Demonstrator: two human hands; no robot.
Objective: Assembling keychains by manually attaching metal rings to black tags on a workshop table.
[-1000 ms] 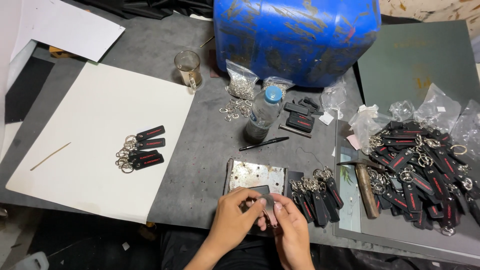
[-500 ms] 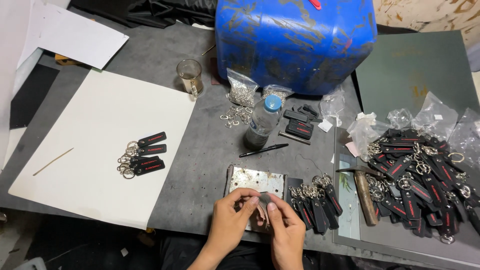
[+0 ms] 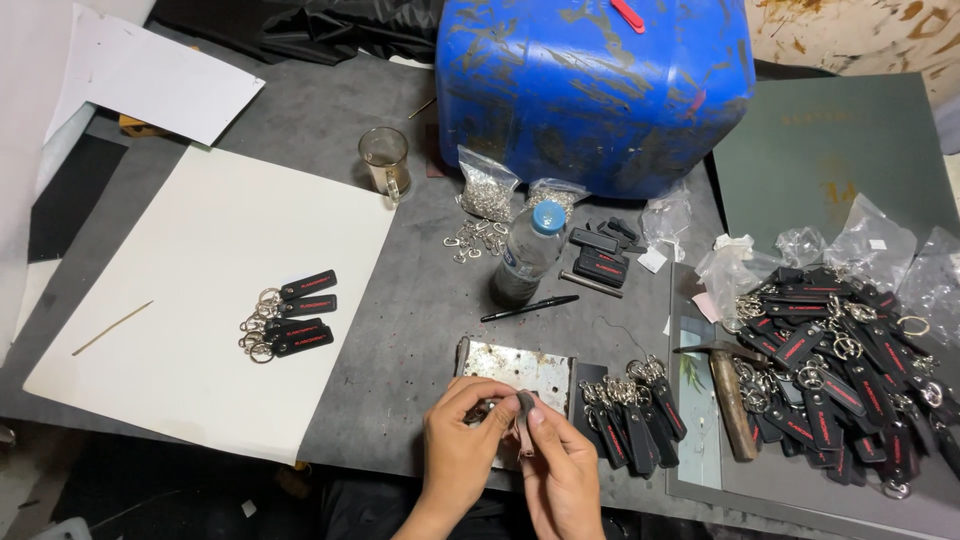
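Two hands meet at the near edge of the counter (image 3: 420, 300) in the head view, both pinched on one small dark strap tab (image 3: 524, 415). The left hand (image 3: 462, 450) grips its upper end with thumb and fingertips; the right hand (image 3: 565, 475) clamps the lower part. It sits just above a scuffed metal plate (image 3: 515, 365). The tab looks light and bendy, so I'd pinch it by the flat faces near the ring end. Finished keychains (image 3: 635, 420) lie just to the right, and a hammer (image 3: 730, 395) beyond them.

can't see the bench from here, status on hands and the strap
Left hand and right hand both pinch the small strap over the metal plate. Hammer lies apart, right. Nothing obstructing.
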